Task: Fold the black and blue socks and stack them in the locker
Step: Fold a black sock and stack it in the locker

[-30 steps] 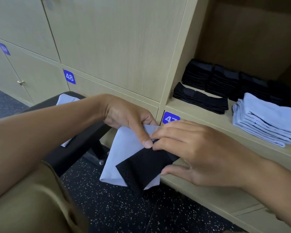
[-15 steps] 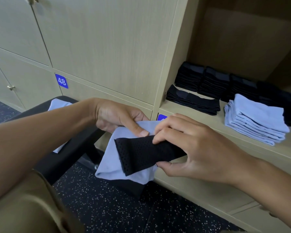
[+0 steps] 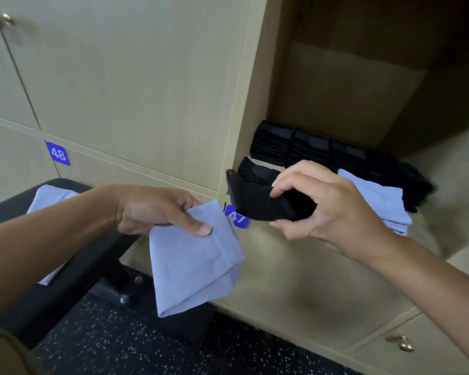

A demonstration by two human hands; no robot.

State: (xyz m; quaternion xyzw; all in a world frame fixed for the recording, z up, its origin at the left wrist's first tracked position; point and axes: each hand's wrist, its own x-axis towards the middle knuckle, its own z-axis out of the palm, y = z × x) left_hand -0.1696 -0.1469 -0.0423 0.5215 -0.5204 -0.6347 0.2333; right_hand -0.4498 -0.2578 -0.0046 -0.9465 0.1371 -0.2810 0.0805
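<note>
The left hand (image 3: 157, 209) pinches a folded blue sock (image 3: 195, 261) by its top edge, the sock hanging in front of the lockers; the right hand (image 3: 328, 209) grips a folded black sock (image 3: 257, 201) at the open locker's (image 3: 336, 96) left front edge. Inside on the shelf, black sock stacks (image 3: 309, 147) sit at the far side; a blue stack (image 3: 377, 201) lies nearer, right.

held sock, left hand (image 3: 195, 263): plain light blue
held sock, right hand (image 3: 266, 204): black
sock stacks in locker (image 3: 309, 147): black with grey bands
folded pile in locker (image 3: 377, 201): light blue
locker (image 3: 136, 85): pale beige wood
number tags (image 3: 58, 153): blue, white digits
floor (image 3: 119, 347): black, white speckles
worktop (image 3: 73, 266): black
knobs (image 3: 400, 342): brass
</note>
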